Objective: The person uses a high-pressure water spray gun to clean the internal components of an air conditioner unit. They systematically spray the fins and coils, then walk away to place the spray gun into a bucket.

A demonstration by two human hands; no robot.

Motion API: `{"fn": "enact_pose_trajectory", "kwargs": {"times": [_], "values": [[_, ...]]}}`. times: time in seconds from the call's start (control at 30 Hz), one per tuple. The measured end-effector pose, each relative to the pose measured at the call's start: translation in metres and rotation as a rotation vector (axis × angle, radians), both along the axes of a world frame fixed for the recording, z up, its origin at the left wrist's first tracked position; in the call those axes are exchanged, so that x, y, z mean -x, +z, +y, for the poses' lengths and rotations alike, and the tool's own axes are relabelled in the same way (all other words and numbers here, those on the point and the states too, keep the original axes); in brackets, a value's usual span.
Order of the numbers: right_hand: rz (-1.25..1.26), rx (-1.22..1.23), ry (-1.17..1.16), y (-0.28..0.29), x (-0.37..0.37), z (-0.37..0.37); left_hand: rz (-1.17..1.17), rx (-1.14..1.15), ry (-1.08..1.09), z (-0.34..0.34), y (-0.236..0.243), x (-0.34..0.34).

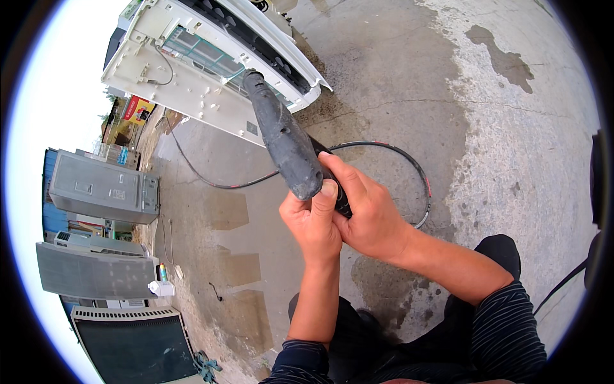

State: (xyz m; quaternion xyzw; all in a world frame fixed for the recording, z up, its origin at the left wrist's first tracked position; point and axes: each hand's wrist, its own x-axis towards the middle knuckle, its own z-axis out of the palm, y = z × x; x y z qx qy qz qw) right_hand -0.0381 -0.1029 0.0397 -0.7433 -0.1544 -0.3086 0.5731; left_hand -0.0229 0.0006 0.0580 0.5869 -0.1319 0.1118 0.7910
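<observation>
A dark grey pressure washer gun [281, 137] is held out in front of me, its nozzle end toward a white air conditioner panel. My right hand [371, 208] is wrapped round the black handle. My left hand [311, 224] closes about the rear end of the gun, its thumb up against the body. The white plastic panel [192, 95] leans at the upper left, with a green-framed filter mesh [204, 54] in its opening. Whether water leaves the nozzle cannot be made out.
A black hose [412, 160] loops over the wet concrete floor right of the gun. Along the left stand a grey cabinet-like appliance [96, 185], another grey unit [96, 272] and a dark-screened box [137, 349]. A white bottle [161, 288] sits beside them. My shoe [499, 253] shows at right.
</observation>
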Motion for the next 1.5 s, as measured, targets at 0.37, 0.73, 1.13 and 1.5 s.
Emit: {"fn": "enact_pose_trajectory", "kwargs": {"times": [0.37,0.73,1.13,1.5], "values": [[0.059,0.372,-0.142,0.063,0.048,-0.028,-0.038,-0.062,0.038,0.013,0.0,-0.003],[1.146,-0.253,1.756,-0.071,0.228,0.148,-0.022,-0.088,-0.055,0.018,-0.001,-0.013],[1.891,-1.241,1.667,-0.09,0.263,0.192,-0.11,-0.035,-0.106,0.031,-0.003,-0.02],[1.858,-1.859,1.376,-0.074,0.267,0.17,-0.088,0.038,-0.109,0.033,0.007,-0.042]]}}
